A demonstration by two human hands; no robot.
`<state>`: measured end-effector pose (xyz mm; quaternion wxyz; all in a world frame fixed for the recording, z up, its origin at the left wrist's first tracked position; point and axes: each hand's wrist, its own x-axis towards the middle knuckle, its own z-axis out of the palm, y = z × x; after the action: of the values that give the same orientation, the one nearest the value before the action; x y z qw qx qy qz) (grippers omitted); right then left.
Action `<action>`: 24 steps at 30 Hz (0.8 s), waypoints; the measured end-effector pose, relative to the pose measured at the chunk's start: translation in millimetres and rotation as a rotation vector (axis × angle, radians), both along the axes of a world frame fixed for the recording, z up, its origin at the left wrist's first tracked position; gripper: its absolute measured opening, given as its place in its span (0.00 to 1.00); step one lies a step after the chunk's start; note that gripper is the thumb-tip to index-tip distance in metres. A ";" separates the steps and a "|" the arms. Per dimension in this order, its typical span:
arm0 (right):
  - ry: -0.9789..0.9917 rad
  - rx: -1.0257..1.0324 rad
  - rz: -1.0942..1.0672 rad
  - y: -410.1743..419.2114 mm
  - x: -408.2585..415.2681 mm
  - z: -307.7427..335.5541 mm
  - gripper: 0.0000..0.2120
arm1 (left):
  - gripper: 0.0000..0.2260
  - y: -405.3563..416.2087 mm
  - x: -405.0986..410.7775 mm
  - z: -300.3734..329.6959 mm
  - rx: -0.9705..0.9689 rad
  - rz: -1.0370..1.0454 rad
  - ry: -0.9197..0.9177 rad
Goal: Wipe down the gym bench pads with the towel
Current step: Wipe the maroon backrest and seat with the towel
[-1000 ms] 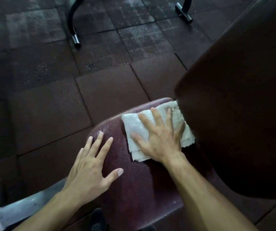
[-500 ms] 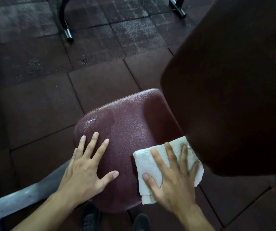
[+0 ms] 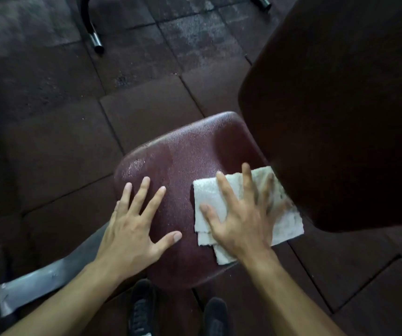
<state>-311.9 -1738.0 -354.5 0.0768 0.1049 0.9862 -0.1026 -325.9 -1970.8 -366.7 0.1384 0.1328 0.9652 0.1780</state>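
Head view: right hand [image 3: 241, 226] presses towel [image 3: 221, 197] flat on seat pad [image 3: 185, 151].

i am reaching both bare forearms up from the bottom edge. my left hand [image 3: 132, 229] is lying flat, palm down, fingers [image 3: 144, 190] spread and straight, thumb angled out to the right. my right hand [image 3: 241, 221] is also pressing palm down, fingers splayed wide, thumb pointing left toward the other hand. its outer fingers are showing blurred. the two hands are sitting near each other, not touching.
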 end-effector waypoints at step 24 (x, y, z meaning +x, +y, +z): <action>0.123 -0.114 0.221 53.2 74.2 15.2 0.37 | 0.22 50.7 4.8 28.9 0.207 -0.085 0.165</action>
<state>-237.7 -1684.8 -339.3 0.0329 -0.0152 0.9872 -0.1554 -321.1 -1920.0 -337.9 0.0516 0.2012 0.9433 0.2589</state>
